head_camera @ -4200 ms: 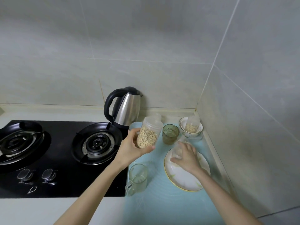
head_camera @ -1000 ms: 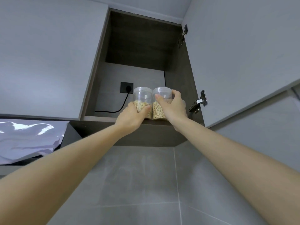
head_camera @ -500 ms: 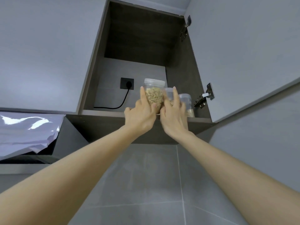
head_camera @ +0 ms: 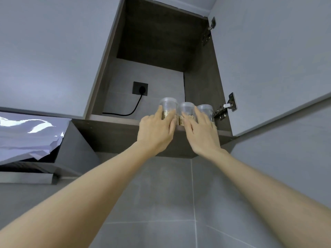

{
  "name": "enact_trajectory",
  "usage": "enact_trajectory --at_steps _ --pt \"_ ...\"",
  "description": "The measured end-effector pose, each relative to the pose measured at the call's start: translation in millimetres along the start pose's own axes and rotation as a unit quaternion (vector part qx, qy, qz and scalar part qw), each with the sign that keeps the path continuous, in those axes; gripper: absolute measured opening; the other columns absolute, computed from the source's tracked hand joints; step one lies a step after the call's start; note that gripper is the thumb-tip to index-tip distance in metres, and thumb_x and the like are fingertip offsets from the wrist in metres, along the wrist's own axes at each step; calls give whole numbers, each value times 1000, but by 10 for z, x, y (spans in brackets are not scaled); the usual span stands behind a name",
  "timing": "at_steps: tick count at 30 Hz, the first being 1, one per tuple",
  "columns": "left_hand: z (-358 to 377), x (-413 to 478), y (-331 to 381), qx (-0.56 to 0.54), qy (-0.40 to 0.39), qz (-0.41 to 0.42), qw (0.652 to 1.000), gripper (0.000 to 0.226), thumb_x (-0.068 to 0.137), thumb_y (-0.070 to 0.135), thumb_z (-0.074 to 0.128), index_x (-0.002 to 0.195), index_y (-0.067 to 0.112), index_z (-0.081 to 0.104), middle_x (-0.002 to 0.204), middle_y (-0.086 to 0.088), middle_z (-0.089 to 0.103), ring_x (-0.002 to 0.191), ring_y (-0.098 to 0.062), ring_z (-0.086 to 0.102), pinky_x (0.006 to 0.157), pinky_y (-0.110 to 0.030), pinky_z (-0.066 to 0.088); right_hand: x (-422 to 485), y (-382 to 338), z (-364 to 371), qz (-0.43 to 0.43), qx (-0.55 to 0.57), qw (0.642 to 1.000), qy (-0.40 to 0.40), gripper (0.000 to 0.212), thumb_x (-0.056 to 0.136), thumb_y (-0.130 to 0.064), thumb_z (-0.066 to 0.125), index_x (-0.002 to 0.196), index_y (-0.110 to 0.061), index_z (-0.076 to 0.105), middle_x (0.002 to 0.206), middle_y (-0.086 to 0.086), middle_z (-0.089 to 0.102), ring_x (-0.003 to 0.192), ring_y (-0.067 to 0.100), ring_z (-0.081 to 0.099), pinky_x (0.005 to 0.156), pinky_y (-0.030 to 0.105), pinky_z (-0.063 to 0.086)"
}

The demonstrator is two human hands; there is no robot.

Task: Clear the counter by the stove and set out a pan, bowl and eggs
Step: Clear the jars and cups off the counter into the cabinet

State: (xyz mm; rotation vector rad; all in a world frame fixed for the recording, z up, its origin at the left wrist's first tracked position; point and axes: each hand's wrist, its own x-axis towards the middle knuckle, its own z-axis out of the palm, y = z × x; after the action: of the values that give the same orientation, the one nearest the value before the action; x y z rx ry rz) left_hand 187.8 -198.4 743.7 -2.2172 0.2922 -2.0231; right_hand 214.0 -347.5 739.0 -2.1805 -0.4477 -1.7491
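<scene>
Logging the scene left to right; the view tilts up at a wall cupboard.

- Far left: crinkled foil sheet over what I take to be the hood.
- Open cupboard: dark interior, with a socket on the back wall and a black cable running left along the shelf.
- Left hand: fingers straight and spread, laid flat against the left jar. It presses and does not grasp.
- Middle jar and right jar: they stand upright just beside the left one, all three in a row at the shelf's near edge on the right side.
- Right hand: fingers also straight, resting across the fronts of the middle and right jars. Nothing is gripped.
- Hinge, then the open door.

Handling (my judgement): the jars are clear plastic with lids and hold pale flakes low down, so I expect them to be light, stiff-walled and smooth enough to slip. A high push could tip one. I would keep contact low on the body, or wrap the mid-wall if lifting. They are not fragile, but a fall from here could pop a lid.

The pan, bowl and eggs are not in view. I read this as the clearing stage, with the setting out not yet begun.
</scene>
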Motion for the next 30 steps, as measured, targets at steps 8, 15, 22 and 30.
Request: enact_trajectory --at_steps 8,15,22,30 --pt "-21 135 85 56 -67 29 996 42 102 31 17 125 29 52 146 -13 41 84 -36 65 55 -30 30 41 78 -39 18 -52 998 -25 53 101 -46 12 125 -34 57 148 -1 42 139 32 29 103 53 29" --pt "-33 182 102 2 -90 26 996 44 103 31 18 116 15 56 127 -1 59 95 -32 61 78 -34 43 49 97 -76 53 -52 997 -4 55 102 -37 18 94 -11 65 116 18 64 107 36 56 96 44 35" --pt "-75 -184 130 -70 -55 39 995 49 99 26 35 147 19 29 151 3 36 137 -18 33 117 -39 10 -282 159 -101 -29 96 993 62 41 102 -29 33 138 -18 50 143 -2 50 134 16 40 110 31 29" --pt "-538 -1072 148 -189 9 -5 982 41 93 18 49 134 19 50 137 3 49 114 -19 53 96 -31 40 -1104 -131 -318 -24 224 972 66 36 100 -21 42 134 -26 52 138 -14 51 128 3 42 97 18 36"
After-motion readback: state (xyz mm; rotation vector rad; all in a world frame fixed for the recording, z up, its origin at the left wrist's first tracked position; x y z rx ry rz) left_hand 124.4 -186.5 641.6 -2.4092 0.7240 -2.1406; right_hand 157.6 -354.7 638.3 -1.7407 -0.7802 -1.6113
